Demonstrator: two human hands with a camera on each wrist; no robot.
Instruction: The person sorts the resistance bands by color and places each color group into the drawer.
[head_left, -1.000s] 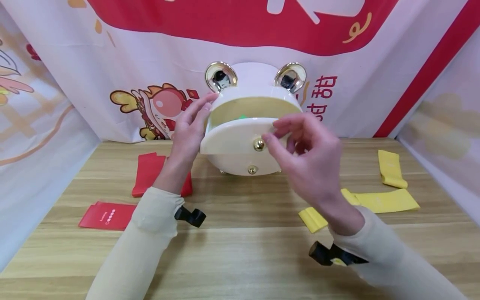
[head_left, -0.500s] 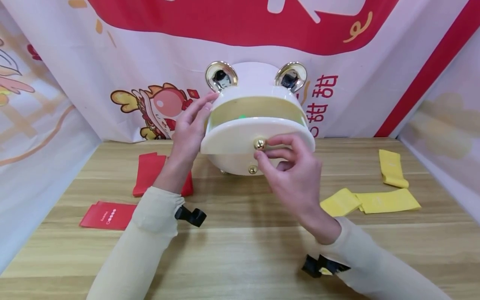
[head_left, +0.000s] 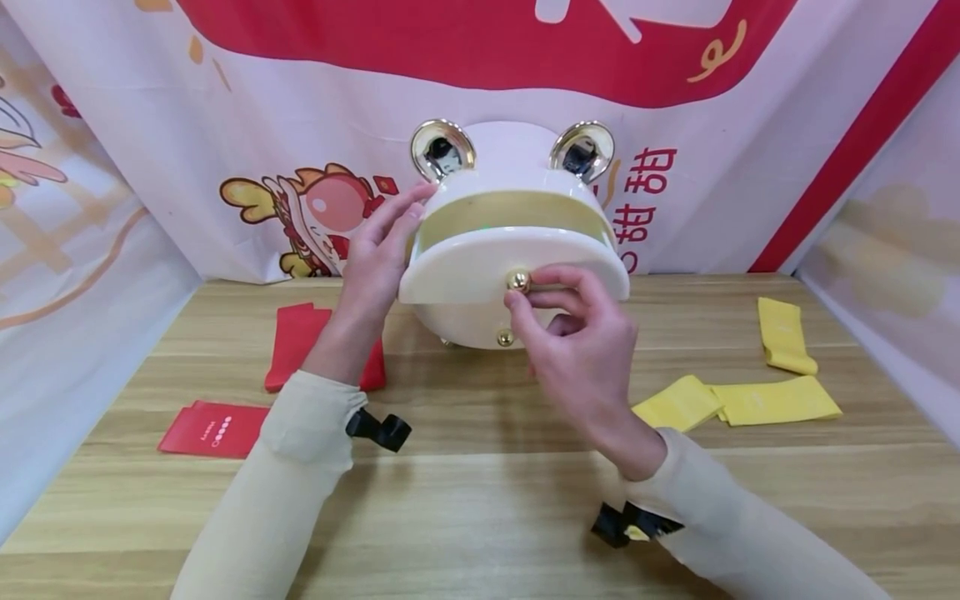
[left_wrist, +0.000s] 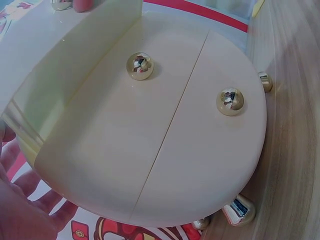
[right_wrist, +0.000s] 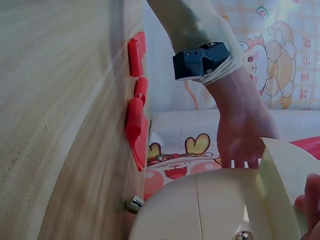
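A white rounded box [head_left: 510, 154] with two gold-rimmed, eye-like discs stands at the back of the table. Its upper drawer [head_left: 453, 265] is pulled partway out, and its inside is mostly hidden. In the head view my right hand [head_left: 585, 358] pinches the drawer's gold knob [head_left: 517, 281] between thumb and forefinger. My left hand [head_left: 375, 258] rests on the box's left side, fingers extended along it. A second gold knob [head_left: 505, 337] sits below on the lower front. The left wrist view shows the left fingers [left_wrist: 47, 200] at the box's edge.
Folded red bands [head_left: 213, 431] lie on the wooden table [head_left: 465, 517] at the left. Several yellow bands [head_left: 776, 400] lie at the right. A printed cloth backdrop [head_left: 360, 108] hangs close behind the box.
My right hand has come down from the drawer's upper edge to its knob and now pinches it. The gap above the drawer front has narrowed slightly. My left hand stays put.
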